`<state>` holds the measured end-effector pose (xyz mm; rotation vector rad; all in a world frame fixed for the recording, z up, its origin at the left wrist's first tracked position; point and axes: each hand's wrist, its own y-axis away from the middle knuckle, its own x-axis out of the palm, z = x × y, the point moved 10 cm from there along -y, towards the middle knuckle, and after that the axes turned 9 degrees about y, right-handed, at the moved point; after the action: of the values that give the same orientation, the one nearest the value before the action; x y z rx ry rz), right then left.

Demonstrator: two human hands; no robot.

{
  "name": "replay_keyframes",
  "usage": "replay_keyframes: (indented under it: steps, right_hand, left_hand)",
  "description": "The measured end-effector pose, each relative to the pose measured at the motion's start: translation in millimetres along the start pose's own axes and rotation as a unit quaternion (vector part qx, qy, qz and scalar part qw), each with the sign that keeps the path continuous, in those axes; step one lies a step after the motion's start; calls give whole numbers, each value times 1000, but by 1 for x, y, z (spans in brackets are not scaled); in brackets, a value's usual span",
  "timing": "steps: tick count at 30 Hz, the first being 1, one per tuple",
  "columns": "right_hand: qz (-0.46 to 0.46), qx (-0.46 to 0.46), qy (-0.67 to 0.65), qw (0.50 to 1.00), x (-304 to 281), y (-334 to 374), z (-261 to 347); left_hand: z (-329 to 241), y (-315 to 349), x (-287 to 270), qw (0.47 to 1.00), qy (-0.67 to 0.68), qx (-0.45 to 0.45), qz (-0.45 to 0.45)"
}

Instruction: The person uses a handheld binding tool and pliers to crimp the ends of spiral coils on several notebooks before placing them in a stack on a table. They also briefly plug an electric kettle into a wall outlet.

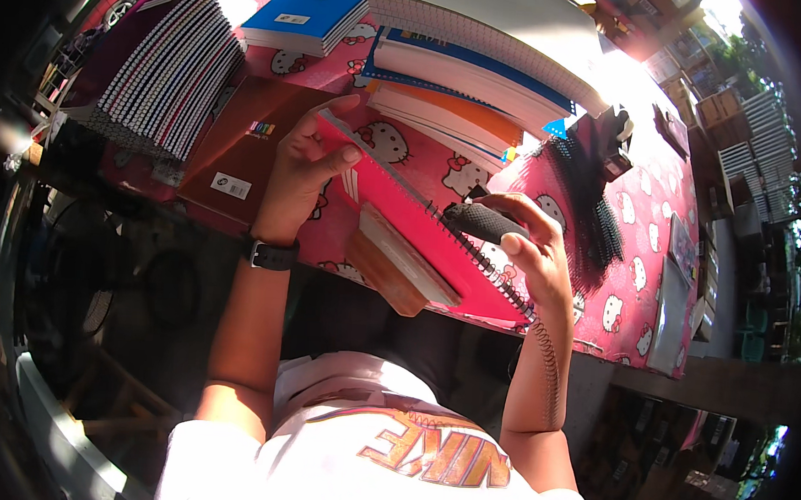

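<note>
My left hand grips the upper left end of a pink-covered notebook, thumb on its edge. The notebook is tilted at the table's near edge. A dark wire coil runs through the holes along the lower right part of its edge; its loose tail hangs over my right forearm. My right hand is closed around a dark rough-surfaced cylinder, which lies against the coiled edge. A wooden block with a greyish strip sits against the notebook's near side.
A brown notebook lies left of my left hand, beside a stack of coil-bound notebooks. Blue notebooks and a tall paper stack stand farther back. Loose black coils lie to the right on the pink patterned tablecloth.
</note>
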<state>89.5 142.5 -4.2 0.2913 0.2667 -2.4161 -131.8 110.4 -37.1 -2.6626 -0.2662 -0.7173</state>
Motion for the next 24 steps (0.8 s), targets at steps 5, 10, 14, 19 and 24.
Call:
replay_keyframes:
  steps: [5,10,14,19,24]
  right_hand:
    - [84,-59,42,994,20,-15,4]
    - [107,-50,-177,977,15,-16,18]
    - [30,33,219,975,1,-36,-13]
    - [132,-56,-36,989,28,-33,22]
    - [127,-39,-229,964,20,-43,-1]
  left_hand:
    - [1,5,-4,1000,11,19,-4]
    - [0,9,-9,999,24,39,-9]
    - [-5,10,-9,995,51,75,-39]
    - [-1,9,-4,995,55,73,-38]
    - [4,11,-3,993,83,60,-66]
